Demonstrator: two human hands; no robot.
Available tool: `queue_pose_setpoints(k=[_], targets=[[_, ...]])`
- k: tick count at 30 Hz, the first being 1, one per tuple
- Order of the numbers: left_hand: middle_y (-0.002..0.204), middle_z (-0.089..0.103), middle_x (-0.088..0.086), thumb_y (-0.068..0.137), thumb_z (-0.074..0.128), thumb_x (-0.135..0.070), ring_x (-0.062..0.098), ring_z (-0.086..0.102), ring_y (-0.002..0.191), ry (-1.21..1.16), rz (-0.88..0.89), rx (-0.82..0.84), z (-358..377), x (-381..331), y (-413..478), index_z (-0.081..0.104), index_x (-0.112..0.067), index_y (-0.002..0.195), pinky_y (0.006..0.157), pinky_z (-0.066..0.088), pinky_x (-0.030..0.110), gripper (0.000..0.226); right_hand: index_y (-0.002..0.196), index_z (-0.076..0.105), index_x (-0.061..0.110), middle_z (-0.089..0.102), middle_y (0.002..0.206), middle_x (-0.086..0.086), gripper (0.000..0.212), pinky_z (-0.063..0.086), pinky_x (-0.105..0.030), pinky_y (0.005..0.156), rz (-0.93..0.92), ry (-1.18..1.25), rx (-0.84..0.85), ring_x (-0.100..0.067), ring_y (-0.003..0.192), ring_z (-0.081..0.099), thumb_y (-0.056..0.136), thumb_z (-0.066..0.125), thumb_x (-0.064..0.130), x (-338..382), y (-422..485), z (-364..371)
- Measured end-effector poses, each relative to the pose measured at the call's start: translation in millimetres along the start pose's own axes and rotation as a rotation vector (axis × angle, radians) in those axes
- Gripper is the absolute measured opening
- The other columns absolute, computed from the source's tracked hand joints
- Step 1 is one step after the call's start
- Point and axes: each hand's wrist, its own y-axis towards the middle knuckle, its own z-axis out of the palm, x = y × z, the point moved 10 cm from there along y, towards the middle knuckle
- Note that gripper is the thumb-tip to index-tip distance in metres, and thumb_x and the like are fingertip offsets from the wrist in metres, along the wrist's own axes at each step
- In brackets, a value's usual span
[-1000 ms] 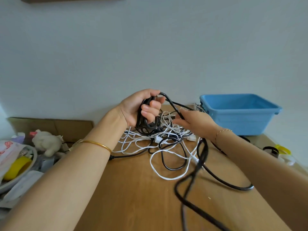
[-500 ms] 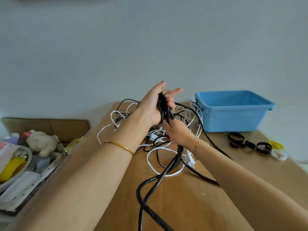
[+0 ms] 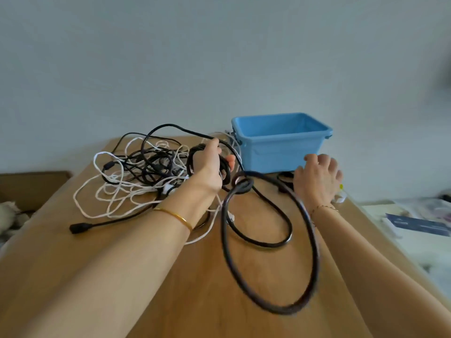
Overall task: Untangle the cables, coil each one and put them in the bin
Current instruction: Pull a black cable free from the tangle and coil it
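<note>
Head view: left hand [image 3: 207, 167] clenches the black cable coil [image 3: 226, 172] above the desk [image 3: 200, 289]; the bin [image 3: 280, 152] stands near at its 2 o'clock, closer to the released, spread right hand [image 3: 317, 179].

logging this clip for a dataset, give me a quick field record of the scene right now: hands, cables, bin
left hand: left hand grips a coil of black cable above the table
right hand: right hand holds nothing, fingers spread, near a black strap loop at the bin's base
loose tail: thick black cable swings in big loops from the coil
tangle: white and black cables heaped left of the coil
bin: blue plastic bin, no cable seen inside
surface: wooden table
</note>
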Motion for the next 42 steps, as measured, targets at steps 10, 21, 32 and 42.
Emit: queue_pose_setpoints(k=[10, 21, 32, 42], targets=[[0.039, 0.058, -0.008, 0.094, 0.054, -0.022, 0.011, 0.048, 0.031, 0.046, 0.041, -0.004, 3, 11, -4, 0.056, -0.011, 0.086, 0.054, 0.042, 0.027, 0.014, 0.142, 0.035, 0.029, 0.038, 0.148, -0.008, 0.064, 0.014, -0.057, 0.112, 0.080, -0.073, 0.274, -0.035, 0.138, 0.027, 0.091, 0.017, 0.064, -46, 6, 54], [0.069, 0.072, -0.005, 0.094, 0.054, -0.021, 0.010, 0.049, 0.035, 0.033, 0.103, 0.034, -5, -7, -8, 0.064, -0.005, 0.092, 0.050, 0.043, 0.026, 0.019, 0.132, 0.051, 0.029, 0.043, 0.143, -0.002, 0.050, 0.020, -0.050, 0.112, -0.139, 0.010, 0.337, -0.029, 0.137, 0.027, 0.095, 0.026, 0.052, 23, -15, 81], [0.100, 0.072, 0.003, 0.095, 0.055, -0.023, 0.009, 0.050, 0.037, 0.013, 0.134, 0.025, -21, -20, -15, 0.066, 0.000, 0.100, 0.046, 0.045, 0.024, 0.026, 0.142, 0.032, 0.020, 0.024, 0.154, -0.003, 0.045, 0.027, -0.051, 0.110, -0.098, 0.171, 0.151, -0.029, 0.139, 0.024, 0.097, 0.032, 0.031, 18, 2, 44], [0.085, 0.073, 0.001, 0.095, 0.054, -0.022, 0.009, 0.050, 0.040, -0.059, 0.178, 0.003, -37, -34, -28, 0.064, -0.008, 0.082, 0.045, 0.042, 0.023, 0.022, 0.150, 0.008, 0.031, 0.007, 0.159, -0.008, 0.082, 0.023, -0.046, 0.110, 0.010, 0.243, -0.190, -0.031, 0.141, 0.018, 0.084, 0.041, -0.003, 4, -5, -22]])
